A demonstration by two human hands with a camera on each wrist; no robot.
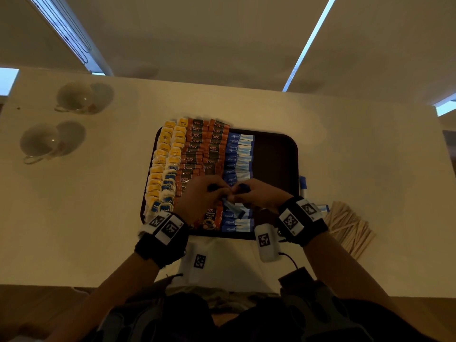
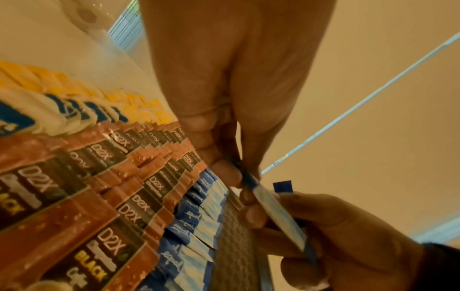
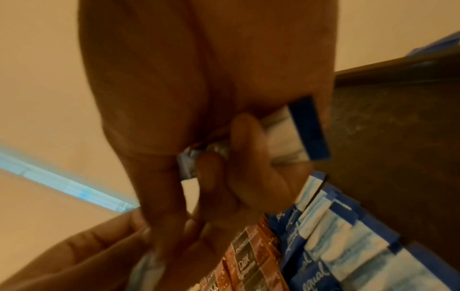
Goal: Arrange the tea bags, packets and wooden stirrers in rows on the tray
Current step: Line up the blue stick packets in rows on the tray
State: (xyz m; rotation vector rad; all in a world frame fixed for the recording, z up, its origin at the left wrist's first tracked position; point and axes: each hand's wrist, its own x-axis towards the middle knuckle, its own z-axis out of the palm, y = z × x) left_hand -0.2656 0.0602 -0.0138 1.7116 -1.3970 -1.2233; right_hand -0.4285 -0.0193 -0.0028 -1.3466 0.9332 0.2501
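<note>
Both hands, left hand [image 1: 199, 196] and right hand [image 1: 259, 193], were pinched on blue sweetener packets [image 2: 281, 214] above the tray [image 1: 276, 154], at 6 o'clock of their row; laying down was judged next.

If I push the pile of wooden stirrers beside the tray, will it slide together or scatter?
The wooden stirrers lie loose and crisscrossed on the table, unbound, so they would probably scatter. They look thin and flat: likely light, unlikely to roll.
</note>
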